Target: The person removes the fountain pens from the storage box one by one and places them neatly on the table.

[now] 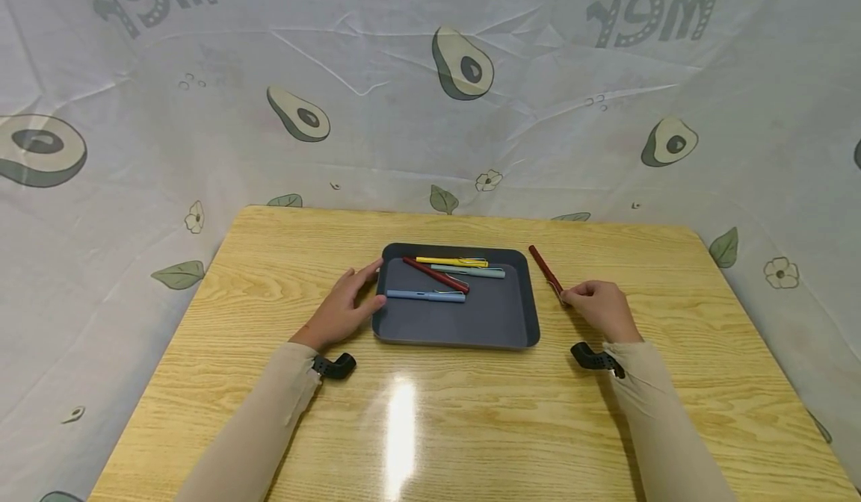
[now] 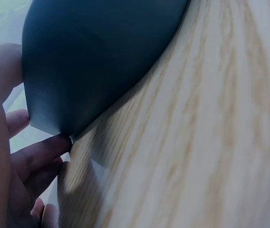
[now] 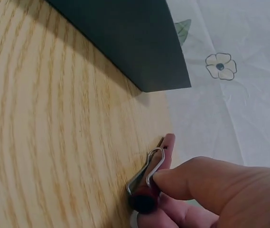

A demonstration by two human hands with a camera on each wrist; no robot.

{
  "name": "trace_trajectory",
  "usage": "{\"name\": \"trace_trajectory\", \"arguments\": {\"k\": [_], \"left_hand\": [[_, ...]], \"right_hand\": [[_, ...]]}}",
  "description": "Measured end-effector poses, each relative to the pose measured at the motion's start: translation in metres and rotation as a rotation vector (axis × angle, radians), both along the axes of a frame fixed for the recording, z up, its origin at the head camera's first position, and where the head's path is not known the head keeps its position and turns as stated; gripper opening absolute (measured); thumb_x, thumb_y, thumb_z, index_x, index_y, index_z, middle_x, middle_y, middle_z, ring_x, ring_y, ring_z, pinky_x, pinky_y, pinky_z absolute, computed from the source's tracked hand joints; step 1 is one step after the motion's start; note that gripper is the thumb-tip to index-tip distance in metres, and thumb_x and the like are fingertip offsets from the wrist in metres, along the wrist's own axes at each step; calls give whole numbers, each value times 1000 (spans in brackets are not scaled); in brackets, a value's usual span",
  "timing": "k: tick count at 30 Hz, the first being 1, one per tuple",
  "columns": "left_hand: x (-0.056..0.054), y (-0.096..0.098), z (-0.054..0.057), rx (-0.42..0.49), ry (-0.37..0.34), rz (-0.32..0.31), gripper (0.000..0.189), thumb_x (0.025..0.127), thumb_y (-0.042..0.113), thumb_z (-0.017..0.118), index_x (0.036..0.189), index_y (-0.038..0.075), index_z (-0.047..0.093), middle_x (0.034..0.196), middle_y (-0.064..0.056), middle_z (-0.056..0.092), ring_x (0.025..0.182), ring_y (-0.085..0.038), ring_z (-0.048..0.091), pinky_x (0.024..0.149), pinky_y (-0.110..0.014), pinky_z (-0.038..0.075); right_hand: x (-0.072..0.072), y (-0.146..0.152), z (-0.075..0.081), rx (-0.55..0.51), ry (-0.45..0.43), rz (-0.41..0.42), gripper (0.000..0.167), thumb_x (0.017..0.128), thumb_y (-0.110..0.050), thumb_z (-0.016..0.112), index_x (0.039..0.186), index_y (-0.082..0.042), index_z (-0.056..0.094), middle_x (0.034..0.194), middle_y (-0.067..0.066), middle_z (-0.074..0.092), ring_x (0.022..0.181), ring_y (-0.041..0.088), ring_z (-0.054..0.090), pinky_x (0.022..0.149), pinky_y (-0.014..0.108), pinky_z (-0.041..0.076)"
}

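Note:
A dark grey tray lies on the wooden table. Inside it are a yellow pen, a pale green pen, a dark red pen slanting across, and a blue pen nearer the front. My left hand touches the tray's left wall, thumb and fingers spread along it. To the right of the tray, my right hand pinches a second dark red pen by its clip end, between thumb and fingers. In the right wrist view its silver clip shows beside the thumb.
The wooden table runs back to a pale cloth printed with avocados, which hangs behind it and at both sides. Black wrist mounts sit on both sleeves. The tray's right wall stands close to the right hand.

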State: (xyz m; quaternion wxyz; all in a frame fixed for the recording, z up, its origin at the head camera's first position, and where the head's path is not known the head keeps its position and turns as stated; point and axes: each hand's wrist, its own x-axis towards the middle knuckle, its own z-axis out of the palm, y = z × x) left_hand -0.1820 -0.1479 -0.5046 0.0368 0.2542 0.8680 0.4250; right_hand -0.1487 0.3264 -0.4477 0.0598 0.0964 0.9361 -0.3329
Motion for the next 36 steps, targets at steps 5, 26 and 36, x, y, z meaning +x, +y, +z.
{"name": "trace_trajectory", "arguments": {"k": [5,26,36], "left_hand": [[0,0,1,1,4,2,71,106,39,60,166,19,28,156,-10,49,148,-25,41,131,-46,3],[1,0,-2,-1,6,-2,71,106,40,60,166,19,27,156,-9,50,148,-24,41,131,-47,5],[1,0,1,-1,5,-3,71,106,40,60,166,18,28,156,-9,49,148,-25,41,131,-48,5]], "right_hand": [[0,2,2,17,-16,12,38,100,-32,69,104,5,77,102,20,72,82,27,57,67,32,41],[12,-10,20,17,238,76,30,104,-27,64,116,-1,72,102,16,71,90,30,65,70,33,51],[10,-31,23,35,448,146,18,99,-11,70,114,0,74,98,14,72,80,27,65,57,28,54]]}}
